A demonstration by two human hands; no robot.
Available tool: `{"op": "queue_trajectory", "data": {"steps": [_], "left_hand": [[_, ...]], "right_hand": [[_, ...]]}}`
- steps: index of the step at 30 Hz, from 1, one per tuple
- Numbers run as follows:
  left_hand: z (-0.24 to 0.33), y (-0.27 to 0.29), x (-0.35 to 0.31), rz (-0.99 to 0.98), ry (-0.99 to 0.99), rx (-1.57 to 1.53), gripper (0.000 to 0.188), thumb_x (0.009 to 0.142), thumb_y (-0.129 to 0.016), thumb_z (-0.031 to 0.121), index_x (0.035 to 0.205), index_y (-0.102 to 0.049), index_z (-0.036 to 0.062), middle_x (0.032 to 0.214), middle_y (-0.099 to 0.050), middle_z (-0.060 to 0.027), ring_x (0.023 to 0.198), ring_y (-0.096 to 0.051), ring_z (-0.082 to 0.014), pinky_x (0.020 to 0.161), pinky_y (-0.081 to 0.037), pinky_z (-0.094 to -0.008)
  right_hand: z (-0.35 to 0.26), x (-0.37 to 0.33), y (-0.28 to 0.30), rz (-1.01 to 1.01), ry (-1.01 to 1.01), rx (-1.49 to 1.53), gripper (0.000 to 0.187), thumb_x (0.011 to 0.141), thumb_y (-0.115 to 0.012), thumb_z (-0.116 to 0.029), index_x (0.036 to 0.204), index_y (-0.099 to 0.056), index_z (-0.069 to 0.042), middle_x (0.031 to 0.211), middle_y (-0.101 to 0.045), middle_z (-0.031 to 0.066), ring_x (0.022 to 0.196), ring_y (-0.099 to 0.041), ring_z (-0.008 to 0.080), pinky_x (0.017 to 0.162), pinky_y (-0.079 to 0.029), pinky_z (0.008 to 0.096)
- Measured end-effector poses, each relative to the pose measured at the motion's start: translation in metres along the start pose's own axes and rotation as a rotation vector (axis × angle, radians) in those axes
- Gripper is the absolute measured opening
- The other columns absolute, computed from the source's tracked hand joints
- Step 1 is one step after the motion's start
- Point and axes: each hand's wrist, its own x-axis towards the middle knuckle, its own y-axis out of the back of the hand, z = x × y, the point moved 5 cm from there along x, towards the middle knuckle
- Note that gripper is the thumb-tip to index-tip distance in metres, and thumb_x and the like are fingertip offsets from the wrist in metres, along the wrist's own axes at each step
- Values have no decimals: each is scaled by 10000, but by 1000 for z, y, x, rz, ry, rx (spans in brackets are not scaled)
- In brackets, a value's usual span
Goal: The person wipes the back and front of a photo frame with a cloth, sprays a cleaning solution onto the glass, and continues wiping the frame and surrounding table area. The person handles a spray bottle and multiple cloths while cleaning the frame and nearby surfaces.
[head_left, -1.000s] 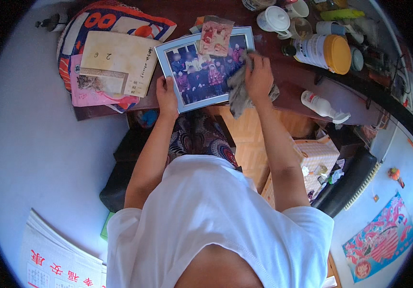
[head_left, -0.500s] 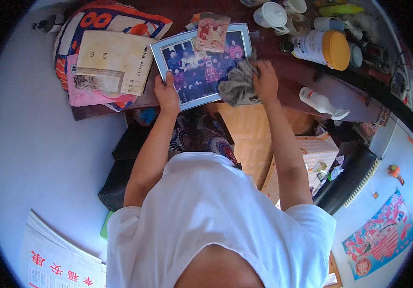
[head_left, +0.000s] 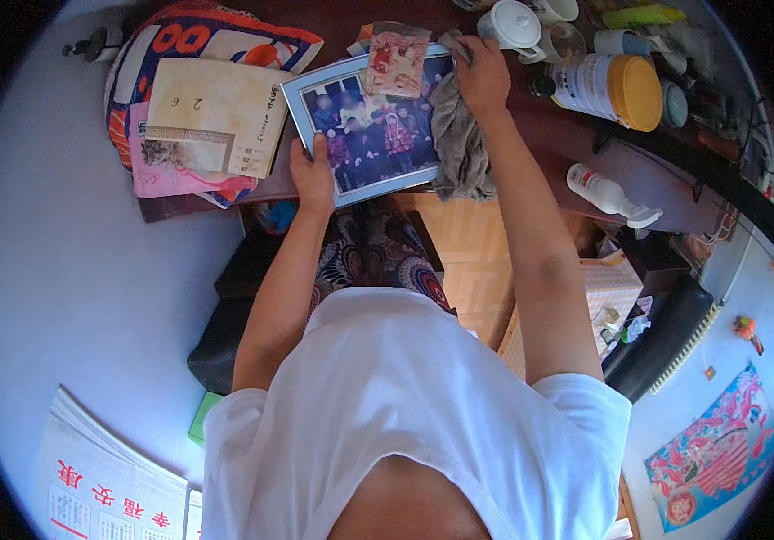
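A silver-rimmed picture frame [head_left: 378,185] with a group photo in it is tilted over the front edge of the dark table. My left hand [head_left: 314,175] grips its left lower edge, thumb on the front. At the far right corner, my right hand [head_left: 483,76] presses a grey cloth [head_left: 460,135] against the rim; the cloth hangs down along the right side. A small reddish photo in a clear sleeve [head_left: 397,65] lies over the top of the picture frame.
Left on the table [head_left: 531,148] are a patterned bag [head_left: 252,54] and an old paper booklet [head_left: 211,117]. To the right stand a lidded white mug [head_left: 510,27], a yellow-lidded can [head_left: 607,93] and a white spray bottle [head_left: 610,193]. A black chair [head_left: 666,337] is lower right.
My right hand has moved away from me, up the frame's right side to its far corner, drawing the cloth along. My left hand holds the same spot.
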Motion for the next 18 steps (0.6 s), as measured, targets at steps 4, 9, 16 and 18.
{"op": "queue_trajectory", "data": {"steps": [4,9,16,18], "left_hand": [[-4,-1,0,8,-60,-74,295,1010,-610,263,1118,-572,-9,1006,-633,-63,892,-543,-136,828,-466,-309],[-9,1,3,85,-66,40,284,1011,-609,257,1098,-582,-11,982,-632,-56,863,-545,-133,802,-468,-304],[-7,-3,1,77,-79,-29,283,1015,-601,257,1080,-591,-18,957,-637,-48,848,-554,-126,778,-477,-303],[-5,-4,0,66,-98,-43,288,1014,-602,263,1079,-594,-17,952,-638,-45,845,-556,-125,776,-479,-304]], "right_hand": [[8,-11,0,-16,-3,-24,274,846,-670,-99,1120,-667,-109,1113,-612,129,1057,-593,368,872,-499,432],[33,-89,11,-172,-28,-36,358,794,-679,-58,1144,-622,-105,1172,-575,132,1111,-562,376,902,-501,461],[47,-200,49,-366,-61,-65,356,776,-673,-16,1119,-622,-98,1124,-576,137,1082,-574,365,888,-496,449],[57,-210,51,-433,-52,17,333,786,-680,-24,1110,-622,-81,1095,-586,152,1053,-589,368,880,-493,438]]}}
